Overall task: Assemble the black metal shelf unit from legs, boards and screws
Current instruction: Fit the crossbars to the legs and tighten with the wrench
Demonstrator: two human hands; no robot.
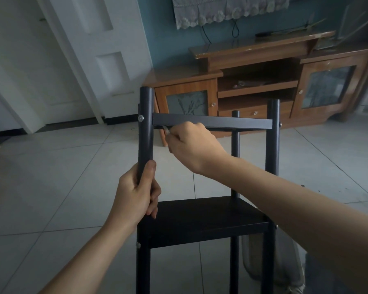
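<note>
The black metal shelf unit stands upright on the tiled floor in front of me. Its lower board [202, 219] is fixed between the legs, and an upper board [212, 122] sits near the leg tops, seen edge-on. My left hand [136, 194] grips the near left leg [146, 132] between the two boards. My right hand [191, 145] is curled round a small metal tool [166, 130], its tip under the upper board beside that leg. A silver screw head [140, 118] shows on the left leg at the upper board's height. The near right leg [273, 141] and a rear leg [235, 153] stand behind my right arm.
A wooden TV cabinet [263, 88] with glass doors stands against the blue wall behind the shelf. A white door [89, 60] is at the left. Grey floor tiles [62, 177] spread around the unit. Grey fabric [285, 262] lies at the lower right.
</note>
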